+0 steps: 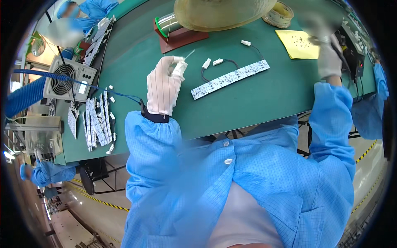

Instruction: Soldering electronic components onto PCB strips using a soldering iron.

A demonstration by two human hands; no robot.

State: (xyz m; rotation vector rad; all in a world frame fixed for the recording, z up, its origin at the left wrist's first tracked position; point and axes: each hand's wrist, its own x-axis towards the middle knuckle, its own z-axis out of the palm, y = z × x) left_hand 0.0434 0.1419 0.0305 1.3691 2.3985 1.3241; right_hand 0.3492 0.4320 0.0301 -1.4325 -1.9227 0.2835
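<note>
Bent-finger pinch on wire [190, 53], left hand [163, 87]

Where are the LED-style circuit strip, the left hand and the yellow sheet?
Circuit strip [230, 79]: head view, middle of its upper face.
Left hand [164, 86]: head view, gloved back of the hand.
Yellow sheet [287, 40]: head view, bare area on its left part.

Right hand [329, 58] partly blurred.
</note>
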